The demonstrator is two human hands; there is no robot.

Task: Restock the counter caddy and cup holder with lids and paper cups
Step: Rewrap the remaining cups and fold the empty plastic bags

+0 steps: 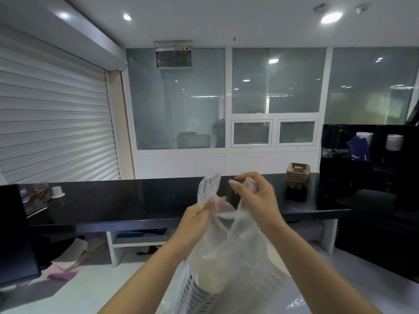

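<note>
Item: clear plastic bag (233, 250), thin, crinkled, translucent, holding a nested stack of pale paper cups (204, 291) with ribbed rims. We hold it in the air in front of the black counter (127, 200). Our left hand (197, 217) is clenched on one gathered handle; our right hand (256, 196) pinches the other handle between fingertips, pulling the mouth apart.

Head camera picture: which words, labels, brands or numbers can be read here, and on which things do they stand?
None can be read.
Wall-mounted unit: a small dark mark on its front, too blurred to read.
Clear box at the counter's left end: coloured print inside, too blurred to read.
Plastic bag and stacked paper cups: no print visible.
</note>
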